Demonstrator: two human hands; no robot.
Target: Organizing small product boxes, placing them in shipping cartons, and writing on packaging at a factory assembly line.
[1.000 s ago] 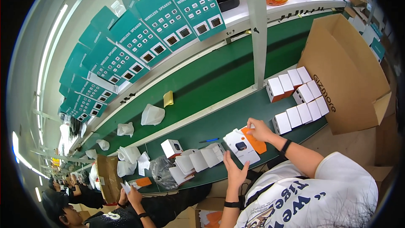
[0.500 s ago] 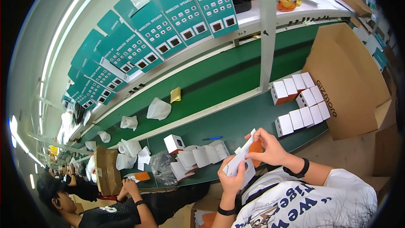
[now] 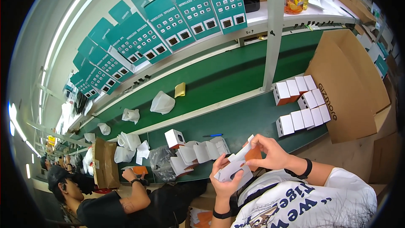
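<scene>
A small white-and-orange carton (image 3: 233,169), partly folded with its end flaps standing up, is held in front of my chest by both hands. My left hand (image 3: 225,183) grips its left end, thumb on the white face with a round cut-out. At the other end, my right hand (image 3: 272,155) pinches a white flap and the orange side between fingers and thumb. Just left of my hands on the green bench, a row of opened white cartons (image 3: 201,152) lies with flaps raised. One closed white carton (image 3: 174,138) stands behind that row.
Closed white-and-orange cartons (image 3: 297,120) stand in rows at right, beside a large open cardboard box (image 3: 346,84). A blue pen (image 3: 212,135) and crumpled plastic (image 3: 163,163) lie on the bench. A metal post (image 3: 273,38) rises behind. At left, a co-worker (image 3: 105,204) handles an orange piece.
My hands have tilted the carton, and its face with the cut-out shows more. My left fingers have shifted along it. The co-worker has leaned in and moved an arm. The whole view has shifted slightly.
</scene>
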